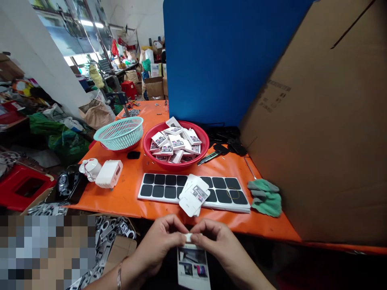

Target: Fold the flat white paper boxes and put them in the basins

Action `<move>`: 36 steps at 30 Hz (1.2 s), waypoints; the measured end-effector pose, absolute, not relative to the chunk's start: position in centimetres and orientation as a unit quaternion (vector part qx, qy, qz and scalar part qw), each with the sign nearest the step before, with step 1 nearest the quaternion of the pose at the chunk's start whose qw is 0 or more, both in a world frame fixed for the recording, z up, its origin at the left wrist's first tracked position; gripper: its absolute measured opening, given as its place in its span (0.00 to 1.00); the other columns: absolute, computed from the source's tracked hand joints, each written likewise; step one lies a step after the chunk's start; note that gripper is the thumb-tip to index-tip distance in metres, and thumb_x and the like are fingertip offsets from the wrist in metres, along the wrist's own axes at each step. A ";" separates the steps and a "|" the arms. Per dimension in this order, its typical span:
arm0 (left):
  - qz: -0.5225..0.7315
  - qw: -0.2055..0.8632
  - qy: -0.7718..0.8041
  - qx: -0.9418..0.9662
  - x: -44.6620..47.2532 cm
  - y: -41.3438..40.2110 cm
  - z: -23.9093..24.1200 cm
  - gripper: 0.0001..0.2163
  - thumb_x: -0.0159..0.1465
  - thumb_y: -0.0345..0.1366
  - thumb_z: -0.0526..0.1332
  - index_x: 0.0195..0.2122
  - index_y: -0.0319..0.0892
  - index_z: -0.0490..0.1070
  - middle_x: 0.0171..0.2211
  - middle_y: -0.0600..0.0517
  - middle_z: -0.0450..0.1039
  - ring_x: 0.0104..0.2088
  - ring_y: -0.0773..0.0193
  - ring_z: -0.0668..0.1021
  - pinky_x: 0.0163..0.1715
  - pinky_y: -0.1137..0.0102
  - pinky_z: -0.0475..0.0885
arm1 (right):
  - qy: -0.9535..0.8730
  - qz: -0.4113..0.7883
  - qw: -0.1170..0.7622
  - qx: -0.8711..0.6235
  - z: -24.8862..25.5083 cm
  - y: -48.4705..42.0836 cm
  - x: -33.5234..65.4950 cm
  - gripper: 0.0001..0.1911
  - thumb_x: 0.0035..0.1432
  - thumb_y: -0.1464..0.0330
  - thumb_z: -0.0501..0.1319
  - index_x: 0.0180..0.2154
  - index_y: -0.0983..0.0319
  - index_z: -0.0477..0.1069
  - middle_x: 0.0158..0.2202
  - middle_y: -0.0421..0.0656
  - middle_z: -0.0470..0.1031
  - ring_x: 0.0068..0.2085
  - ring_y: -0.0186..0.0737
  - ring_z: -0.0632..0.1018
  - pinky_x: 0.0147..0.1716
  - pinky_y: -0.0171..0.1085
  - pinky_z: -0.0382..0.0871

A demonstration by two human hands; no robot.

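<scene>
Head view footage is cut off at the lower edge, so the near end of the small white box (193, 266) is not shown, and the lower left corner is masked by a pixelated block. The box is held below the front edge of the orange bench (127, 197), in front of the person's body. Its far end is pinched from both sides: the left hand (160, 241) and the right hand (217, 241) are closed on it with the fingertips, which hide the end flap almost wholly. How the flap is folded cannot be made out. The long axis of the box is laid from the person towards the bench, with the printed face turned up to the camera; the small pictures on it are too blurred to be read. On the bench just beyond the hands, a sheet of black pads (157, 185) is laid flat, and some flat white cartons (193, 195) are rested on it. Behind the sheet, a red bowl (205, 141) is filled with more small white boxes, and a teal basket (119, 133) is set beside it to the left. Green gloves (266, 197) are seen at the sheet's right end, close to a large cardboard box (317, 121) by which the bench's right side is hidden.
</scene>
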State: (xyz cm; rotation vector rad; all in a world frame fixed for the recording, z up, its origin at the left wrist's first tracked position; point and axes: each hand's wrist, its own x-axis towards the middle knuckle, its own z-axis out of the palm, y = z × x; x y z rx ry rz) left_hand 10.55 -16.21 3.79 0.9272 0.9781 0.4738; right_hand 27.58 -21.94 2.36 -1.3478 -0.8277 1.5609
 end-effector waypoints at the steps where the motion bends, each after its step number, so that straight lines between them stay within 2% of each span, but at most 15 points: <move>1: 0.211 0.772 0.450 0.396 10.5 -16.4 3.9 0.09 0.48 0.33 0.72 0.27 0.36 0.74 0.25 0.53 0.73 0.28 0.69 0.71 0.31 0.75 0.65 | -0.324 0.641 0.442 -0.537 2.3 -22.1 27.6 0.16 0.46 0.58 0.72 0.28 0.64 0.75 0.26 0.39 0.74 0.29 0.33 0.71 0.31 0.31 0.65; 4: 0.200 0.793 0.442 0.370 9.9 -16.7 3.8 0.11 0.49 0.36 0.73 0.30 0.35 0.77 0.28 0.50 0.75 0.30 0.67 0.73 0.34 0.74 0.66 | -0.316 0.646 0.448 -0.531 2.1 -22.8 27.8 0.16 0.50 0.55 0.70 0.29 0.62 0.78 0.28 0.41 0.76 0.31 0.35 0.74 0.33 0.32 0.67; 8: 0.206 0.763 0.415 0.452 8.9 -16.7 3.0 0.15 0.54 0.44 0.72 0.36 0.37 0.80 0.34 0.46 0.78 0.35 0.62 0.76 0.39 0.71 0.69 | -0.380 0.563 0.482 -0.553 1.8 -23.7 27.8 0.14 0.55 0.55 0.66 0.34 0.59 0.80 0.33 0.44 0.80 0.35 0.41 0.78 0.36 0.35 0.71; 12: 0.176 0.717 0.369 0.565 7.9 -16.6 2.3 0.14 0.56 0.45 0.70 0.36 0.39 0.81 0.36 0.44 0.79 0.39 0.57 0.78 0.41 0.67 0.71 | -0.496 0.509 0.433 -0.554 1.0 -24.4 28.0 0.11 0.55 0.59 0.67 0.35 0.59 0.81 0.33 0.46 0.81 0.36 0.44 0.80 0.37 0.37 0.72; 15: 0.188 0.696 0.384 0.577 7.2 -15.8 2.1 0.17 0.57 0.46 0.69 0.44 0.41 0.80 0.44 0.43 0.78 0.45 0.54 0.78 0.48 0.64 0.72 | -0.467 0.561 0.404 -0.552 0.9 -22.9 28.8 0.13 0.53 0.58 0.68 0.35 0.61 0.79 0.31 0.44 0.80 0.32 0.41 0.79 0.32 0.35 0.72; 18: 0.348 0.602 0.460 0.552 7.0 -13.9 2.3 0.24 0.61 0.45 0.66 0.57 0.46 0.69 0.54 0.45 0.72 0.54 0.55 0.73 0.56 0.63 0.68 | -0.400 0.564 0.471 -0.548 2.2 -18.7 30.5 0.16 0.52 0.56 0.69 0.36 0.62 0.76 0.28 0.41 0.78 0.27 0.35 0.76 0.26 0.32 0.70; 19: 0.410 0.553 0.475 0.548 7.1 -13.1 2.4 0.25 0.63 0.44 0.64 0.60 0.47 0.65 0.57 0.45 0.69 0.57 0.56 0.72 0.57 0.62 0.67 | -0.383 0.533 0.517 -0.551 2.8 -17.1 31.2 0.18 0.52 0.56 0.69 0.38 0.62 0.75 0.29 0.41 0.78 0.27 0.34 0.76 0.28 0.33 0.71; 20: 0.456 0.505 0.478 0.555 7.4 -12.3 2.5 0.25 0.64 0.43 0.63 0.62 0.47 0.63 0.59 0.45 0.66 0.58 0.57 0.70 0.58 0.62 0.67 | -0.362 0.500 0.571 -0.541 3.3 -15.4 31.8 0.20 0.51 0.56 0.69 0.42 0.61 0.73 0.34 0.42 0.79 0.31 0.36 0.78 0.32 0.34 0.74; 22: 0.472 0.436 0.452 0.619 8.3 -11.1 2.2 0.22 0.66 0.40 0.61 0.61 0.47 0.63 0.60 0.45 0.65 0.59 0.57 0.70 0.58 0.60 0.67 | -0.377 0.446 0.606 -0.540 3.6 -12.8 32.8 0.24 0.56 0.55 0.66 0.50 0.59 0.69 0.44 0.45 0.78 0.40 0.40 0.80 0.41 0.40 0.75; 25: 0.340 0.386 0.368 0.774 10.7 -10.4 0.3 0.17 0.65 0.35 0.60 0.56 0.44 0.70 0.58 0.44 0.69 0.58 0.55 0.71 0.59 0.56 0.66 | -0.500 0.314 0.456 -0.666 1.9 -11.6 32.9 0.18 0.62 0.62 0.58 0.52 0.61 0.68 0.49 0.49 0.76 0.47 0.45 0.78 0.48 0.44 0.72; 28: 0.185 0.316 0.314 0.876 13.5 -10.6 -2.8 0.23 0.61 0.29 0.62 0.59 0.40 0.66 0.62 0.41 0.64 0.63 0.48 0.65 0.62 0.48 0.60 | -0.539 0.237 0.325 -0.740 -1.1 -12.9 31.6 0.18 0.57 0.73 0.59 0.50 0.66 0.71 0.50 0.57 0.75 0.52 0.57 0.74 0.53 0.53 0.64; 30: 0.117 0.272 0.317 0.901 14.8 -10.9 -4.6 0.28 0.58 0.26 0.62 0.61 0.37 0.63 0.64 0.38 0.59 0.65 0.45 0.61 0.63 0.45 0.58 | -0.543 0.227 0.296 -0.752 -2.6 -13.9 30.6 0.20 0.54 0.76 0.60 0.50 0.69 0.71 0.50 0.60 0.74 0.53 0.62 0.72 0.54 0.56 0.60; 32: 0.085 0.256 0.326 0.906 15.5 -11.1 -5.7 0.29 0.58 0.25 0.61 0.62 0.34 0.61 0.65 0.36 0.56 0.65 0.44 0.60 0.63 0.46 0.59 | -0.547 0.221 0.277 -0.758 -3.4 -14.2 30.0 0.20 0.54 0.77 0.59 0.50 0.69 0.71 0.48 0.61 0.74 0.53 0.63 0.72 0.53 0.56 0.59; 36: 0.076 0.262 0.321 0.907 15.3 -11.1 -6.4 0.29 0.58 0.25 0.61 0.63 0.36 0.59 0.65 0.36 0.56 0.66 0.45 0.59 0.63 0.47 0.60 | -0.530 0.239 0.288 -0.761 -3.6 -12.6 31.2 0.16 0.54 0.75 0.60 0.47 0.68 0.71 0.44 0.57 0.75 0.49 0.57 0.74 0.49 0.51 0.63</move>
